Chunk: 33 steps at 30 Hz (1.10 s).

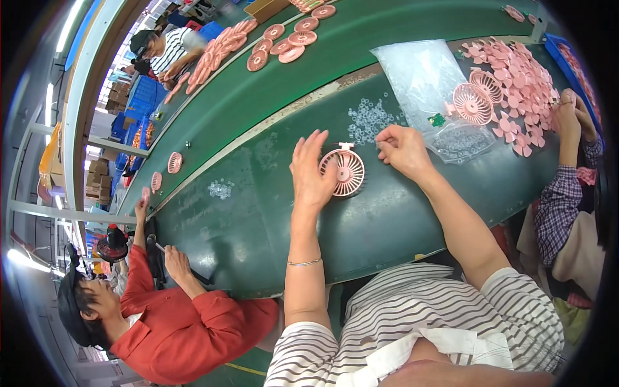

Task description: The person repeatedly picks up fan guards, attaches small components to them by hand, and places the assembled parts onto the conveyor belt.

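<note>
A round pink fan housing (pixel 345 173) with radial slats and a small tab at its top lies on the green work table (pixel 271 213). My left hand (pixel 311 169) is beside it, fingers stretched upward, the thumb over the housing's left edge. Just to the right, my right hand (pixel 407 153) hovers with thumb and fingertips pinched together; whatever is between them is too small to make out. A scatter of small clear rings (pixel 369 121) lies beyond the housing, close to my right fingertips.
A clear plastic bag (pixel 419 77) bears a green circuit board (pixel 437 120) and pink housings (pixel 472 103). Pink fan blades (pixel 516 84) are heaped at right, near a co-worker's hands (pixel 570 116). Pink covers (pixel 293 45) sit on the belt (pixel 335 39). A red-sleeved person (pixel 193 322) works at left.
</note>
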Each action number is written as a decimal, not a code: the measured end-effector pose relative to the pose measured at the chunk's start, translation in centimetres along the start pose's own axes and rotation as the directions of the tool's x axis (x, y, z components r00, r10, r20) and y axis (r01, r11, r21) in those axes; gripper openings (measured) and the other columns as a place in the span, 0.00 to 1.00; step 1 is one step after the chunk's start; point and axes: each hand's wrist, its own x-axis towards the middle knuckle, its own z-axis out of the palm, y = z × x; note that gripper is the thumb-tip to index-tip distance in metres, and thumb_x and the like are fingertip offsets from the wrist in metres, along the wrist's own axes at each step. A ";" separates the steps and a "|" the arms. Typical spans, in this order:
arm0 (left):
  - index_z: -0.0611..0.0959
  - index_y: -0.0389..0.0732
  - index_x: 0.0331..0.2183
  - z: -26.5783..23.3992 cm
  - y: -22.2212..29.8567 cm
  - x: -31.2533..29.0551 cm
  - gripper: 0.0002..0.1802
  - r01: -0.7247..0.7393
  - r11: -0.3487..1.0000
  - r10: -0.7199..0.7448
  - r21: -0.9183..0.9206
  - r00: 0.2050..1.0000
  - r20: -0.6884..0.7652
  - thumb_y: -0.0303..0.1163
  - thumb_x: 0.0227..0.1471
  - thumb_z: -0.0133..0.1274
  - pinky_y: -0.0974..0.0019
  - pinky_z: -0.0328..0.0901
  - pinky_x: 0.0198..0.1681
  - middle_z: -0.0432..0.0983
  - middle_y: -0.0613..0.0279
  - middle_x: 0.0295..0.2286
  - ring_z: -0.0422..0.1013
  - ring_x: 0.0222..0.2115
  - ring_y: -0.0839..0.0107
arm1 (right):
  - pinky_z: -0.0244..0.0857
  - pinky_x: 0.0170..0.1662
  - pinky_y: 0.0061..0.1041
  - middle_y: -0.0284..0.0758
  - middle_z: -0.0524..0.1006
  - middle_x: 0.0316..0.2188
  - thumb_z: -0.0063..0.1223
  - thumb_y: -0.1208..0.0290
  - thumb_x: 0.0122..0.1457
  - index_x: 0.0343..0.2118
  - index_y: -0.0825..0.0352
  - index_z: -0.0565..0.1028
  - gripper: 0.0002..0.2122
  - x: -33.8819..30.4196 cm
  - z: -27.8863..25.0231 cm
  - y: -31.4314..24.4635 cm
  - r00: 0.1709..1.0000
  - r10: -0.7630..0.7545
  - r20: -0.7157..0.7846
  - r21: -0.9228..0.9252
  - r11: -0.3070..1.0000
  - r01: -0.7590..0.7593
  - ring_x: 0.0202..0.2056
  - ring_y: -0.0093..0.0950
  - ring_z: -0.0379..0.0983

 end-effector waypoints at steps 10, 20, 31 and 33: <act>0.80 0.35 0.36 2.5 2.9 -2.0 0.14 0.144 0.971 -0.138 -0.192 0.989 0.045 0.26 0.42 0.58 0.70 0.67 0.28 0.73 0.55 0.29 0.73 0.25 0.70 | 0.64 0.27 0.15 0.32 0.75 0.22 0.54 0.80 0.46 0.27 0.74 0.75 0.05 -0.5 -0.6 0.0 0.988 0.068 0.138 0.148 0.985 -0.089 0.23 0.16 0.70; 0.80 0.38 0.34 3.4 0.8 -2.4 0.14 0.253 0.902 -0.234 -0.351 0.968 0.097 0.26 0.40 0.57 0.68 0.65 0.33 0.77 0.59 0.25 0.72 0.23 0.70 | 0.66 0.27 0.21 0.35 0.76 0.21 0.54 0.76 0.47 0.27 0.71 0.75 0.05 -0.5 1.4 0.5 0.995 -0.017 0.097 0.070 0.998 0.010 0.22 0.20 0.72; 0.76 0.34 0.40 4.7 1.3 -3.8 0.17 0.243 0.747 -0.171 -0.619 0.970 0.175 0.19 0.43 0.55 0.77 0.64 0.37 0.74 0.65 0.31 0.69 0.31 0.81 | 0.66 0.28 0.19 0.34 0.76 0.21 0.53 0.78 0.47 0.26 0.71 0.74 0.04 -0.9 1.0 1.0 0.989 -0.112 0.098 0.089 0.991 0.104 0.23 0.18 0.70; 0.74 0.33 0.38 4.5 2.4 -3.7 0.16 0.274 0.690 -0.229 -0.670 0.961 0.157 0.20 0.43 0.56 0.77 0.65 0.35 0.74 0.63 0.30 0.69 0.30 0.80 | 0.66 0.28 0.18 0.33 0.76 0.21 0.53 0.78 0.47 0.27 0.71 0.75 0.04 -0.9 0.5 0.9 0.991 -0.059 0.116 0.176 0.984 0.038 0.23 0.18 0.70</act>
